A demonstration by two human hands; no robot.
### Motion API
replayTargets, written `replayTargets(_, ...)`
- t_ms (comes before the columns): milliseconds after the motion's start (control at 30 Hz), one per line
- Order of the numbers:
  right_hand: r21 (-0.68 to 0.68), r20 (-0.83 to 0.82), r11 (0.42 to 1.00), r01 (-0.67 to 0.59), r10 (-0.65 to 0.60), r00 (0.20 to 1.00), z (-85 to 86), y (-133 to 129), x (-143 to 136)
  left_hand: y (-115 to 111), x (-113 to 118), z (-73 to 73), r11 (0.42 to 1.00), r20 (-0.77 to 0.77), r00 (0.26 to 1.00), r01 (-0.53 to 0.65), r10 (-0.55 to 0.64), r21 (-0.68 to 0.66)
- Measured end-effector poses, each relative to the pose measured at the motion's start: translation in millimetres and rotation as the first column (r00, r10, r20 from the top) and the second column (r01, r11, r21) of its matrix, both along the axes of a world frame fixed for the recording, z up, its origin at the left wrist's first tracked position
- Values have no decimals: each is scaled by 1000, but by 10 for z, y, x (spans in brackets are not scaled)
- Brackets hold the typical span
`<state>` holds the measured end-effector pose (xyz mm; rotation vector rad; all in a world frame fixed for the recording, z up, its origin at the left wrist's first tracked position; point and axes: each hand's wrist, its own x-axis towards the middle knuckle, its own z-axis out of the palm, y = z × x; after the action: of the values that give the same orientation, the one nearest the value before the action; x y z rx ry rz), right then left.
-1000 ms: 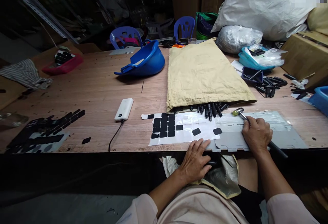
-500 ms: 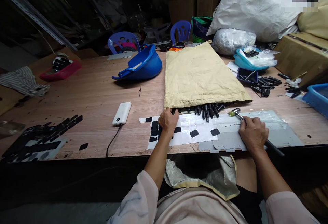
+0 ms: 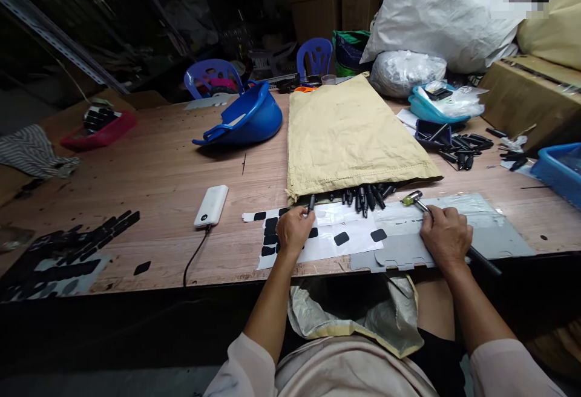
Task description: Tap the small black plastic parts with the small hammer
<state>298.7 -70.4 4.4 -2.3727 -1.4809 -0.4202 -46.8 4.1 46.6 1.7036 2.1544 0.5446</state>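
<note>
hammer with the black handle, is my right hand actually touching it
Touching. The head view shows the right hand wrapped around the hammer, its head sticking out past the fingers and its black handle end showing beyond the palm.

Room dim, far end nearly black. Two purple plastic chairs (image 3: pixel 213 76) stood beyond the wood-grain table (image 3: pixel 167 167); brown cartons (image 3: pixel 315 19) stacked behind. Slotted metal beam (image 3: pixel 54 31) slanted at upper left.

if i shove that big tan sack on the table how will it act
The tan sack would probably crumple rather than stay stiff, given its creases. The slim black pieces poking out at its near edge look rounded, so some might roll.
</note>
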Motion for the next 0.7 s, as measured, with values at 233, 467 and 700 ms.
replayTargets(233, -1, -8, 1000, -4, 4, 1000, 5, -6, 6, -441, 303, -158, 791, 83, 791, 589, -606, 165)
replayTargets(467, -8, -34, 1000, 8, -8, 999, 30, -3, -18, -380, 501, -232, 759, 86, 762, 616, -642, 212)
replayTargets(700, -29, -66, 1000, 10, -12, 998, 40, -9, -20, -308, 607, -362, 752, 200, 725, 630, -659, 194)
